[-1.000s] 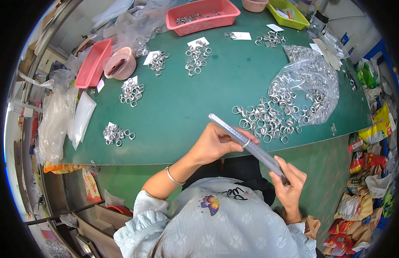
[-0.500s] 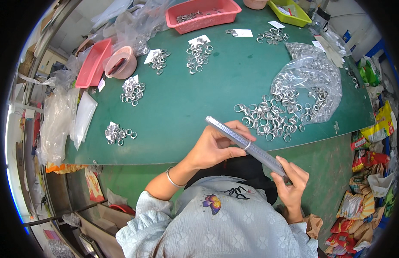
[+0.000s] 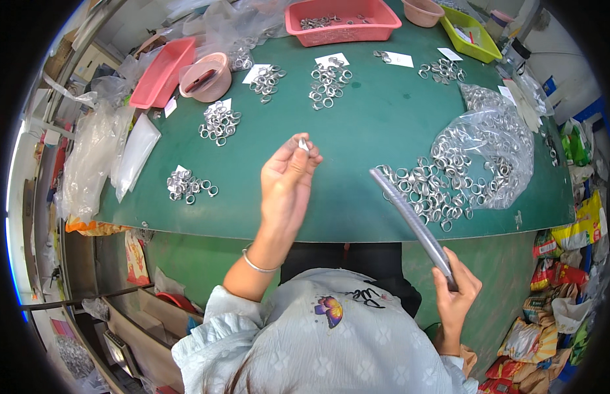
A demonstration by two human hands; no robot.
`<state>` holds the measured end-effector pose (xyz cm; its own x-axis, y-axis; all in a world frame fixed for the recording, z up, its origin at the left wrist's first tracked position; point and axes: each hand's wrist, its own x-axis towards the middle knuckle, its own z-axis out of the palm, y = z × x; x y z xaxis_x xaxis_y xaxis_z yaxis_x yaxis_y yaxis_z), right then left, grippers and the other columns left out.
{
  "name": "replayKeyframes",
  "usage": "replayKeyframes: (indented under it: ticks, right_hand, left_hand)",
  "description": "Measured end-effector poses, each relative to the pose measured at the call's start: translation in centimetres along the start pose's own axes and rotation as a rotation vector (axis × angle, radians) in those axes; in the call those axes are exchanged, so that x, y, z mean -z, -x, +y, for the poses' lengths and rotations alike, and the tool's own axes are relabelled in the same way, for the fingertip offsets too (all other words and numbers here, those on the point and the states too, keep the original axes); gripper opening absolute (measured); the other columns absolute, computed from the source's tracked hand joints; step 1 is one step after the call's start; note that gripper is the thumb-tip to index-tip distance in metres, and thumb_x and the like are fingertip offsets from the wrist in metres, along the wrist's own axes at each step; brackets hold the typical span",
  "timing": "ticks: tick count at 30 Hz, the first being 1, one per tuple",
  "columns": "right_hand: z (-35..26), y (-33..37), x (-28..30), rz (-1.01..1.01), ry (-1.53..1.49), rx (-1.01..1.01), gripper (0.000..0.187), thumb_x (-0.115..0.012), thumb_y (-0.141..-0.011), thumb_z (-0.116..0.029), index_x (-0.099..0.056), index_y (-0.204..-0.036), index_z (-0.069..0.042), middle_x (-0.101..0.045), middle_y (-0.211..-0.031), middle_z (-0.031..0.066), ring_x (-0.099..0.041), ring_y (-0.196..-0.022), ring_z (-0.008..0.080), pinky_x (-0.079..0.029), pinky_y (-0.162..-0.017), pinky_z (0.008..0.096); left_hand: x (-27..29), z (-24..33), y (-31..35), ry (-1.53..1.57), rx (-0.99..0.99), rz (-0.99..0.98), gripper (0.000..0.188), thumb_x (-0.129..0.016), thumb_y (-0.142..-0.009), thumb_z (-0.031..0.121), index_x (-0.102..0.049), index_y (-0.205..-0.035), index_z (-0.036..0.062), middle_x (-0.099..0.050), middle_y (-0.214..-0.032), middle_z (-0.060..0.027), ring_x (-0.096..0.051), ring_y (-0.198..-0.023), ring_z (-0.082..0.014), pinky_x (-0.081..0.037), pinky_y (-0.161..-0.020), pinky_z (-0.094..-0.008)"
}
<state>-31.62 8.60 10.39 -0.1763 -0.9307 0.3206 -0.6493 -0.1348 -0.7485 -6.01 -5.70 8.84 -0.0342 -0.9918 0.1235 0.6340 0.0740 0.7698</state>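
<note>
Above the middle of the green table (image 3: 357, 144), my left hand (image 3: 288, 177) pinches a small silver ring (image 3: 304, 145) between thumb and fingers. My right hand (image 3: 457, 285) grips the lower end of a grey ring-sizing stick (image 3: 415, 226), which slants up and to the left past the table's front edge. Behind the stick's upper part lies a large heap of loose silver rings (image 3: 423, 190). More rings spill from a clear plastic bag (image 3: 499, 141) to its right. No ring is visible on the stick.
Small ring piles with white paper slips stand around the table, such as a near-left pile (image 3: 188, 186) and a back-middle pile (image 3: 329, 84). Along the far side are a pink basket (image 3: 341, 33), a pink bowl (image 3: 210, 82) and a yellow-green tray (image 3: 472, 46).
The ring came off the stick in my left hand, which moved left and forward over the table. My right hand kept the stick, now steeper. The view shifted slightly.
</note>
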Motion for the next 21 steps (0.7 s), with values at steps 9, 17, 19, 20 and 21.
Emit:
replayKeyframes:
  ticks: [9, 17, 19, 20, 21]
  right_hand:
    - [2.4, 0.8, -0.9, -0.168, -0.469, -0.396, 0.033, -0.065, -0.081, -0.015, -0.06, -0.106, 0.006, -0.047, -0.068, -0.0028, -0.037, -0.057, 0.0021, -0.025, -0.049, 0.0181]
    - [2.8, 0.8, -1.6, -0.147, -0.669, -0.517, 0.037, -0.062, -0.084, -0.015, -0.056, -0.114, 0.006, -0.045, -0.062, -0.0053, -0.034, -0.048, -0.0007, -0.02, -0.042, 0.0164]
    - [3.1, 1.1, -1.7, -0.114, -0.676, -0.529, 0.037, -0.061, -0.085, -0.014, -0.056, -0.115, 0.005, -0.045, -0.061, -0.0055, -0.033, -0.047, -0.0008, -0.02, -0.041, 0.0163]
    - [3.4, 1.0, -1.8, -0.087, -0.673, -0.534, 0.037, -0.061, -0.085, -0.014, -0.055, -0.116, 0.005, -0.045, -0.061, -0.0056, -0.032, -0.046, -0.0007, -0.019, -0.041, 0.0164]
    - [3.7, 1.0, -1.9, -0.056, -0.667, -0.538, 0.037, -0.061, -0.085, -0.014, -0.055, -0.117, 0.005, -0.044, -0.06, -0.0056, -0.032, -0.046, -0.0006, -0.019, -0.041, 0.0164]
  left_hand:
    - [-1.1, -0.4, 0.5, 0.711, 0.563, 0.116, 0.028, -0.054, -0.089, 0.013, -0.047, -0.109, -0.0045, -0.052, -0.101, -0.0128, -0.054, -0.096, -0.0208, -0.052, -0.085, -0.0305]
    - [-0.1, -0.8, 0.4, 0.694, 0.615, 0.087, 0.033, -0.054, -0.09, 0.016, -0.047, -0.117, -0.002, -0.055, -0.101, -0.0129, -0.058, -0.088, -0.0169, -0.054, -0.08, -0.0267]
    - [0.6, -1.6, -0.5, 0.307, 0.473, 0.088, 0.033, -0.055, -0.09, 0.016, -0.049, -0.116, -0.002, -0.058, -0.097, -0.0109, -0.059, -0.082, -0.015, -0.053, -0.076, -0.0254]
    - [1.1, -2.1, -1.3, 0.115, 0.4, 0.084, 0.032, -0.055, -0.09, 0.016, -0.049, -0.116, -0.002, -0.059, -0.094, -0.0099, -0.06, -0.079, -0.014, -0.053, -0.074, -0.0247]
    - [1.7, -3.0, -2.7, -0.252, 0.279, 0.126, 0.032, -0.059, -0.088, 0.017, -0.054, -0.112, -0.0029, -0.061, -0.084, -0.0069, -0.059, -0.073, -0.0114, -0.051, -0.068, -0.023]
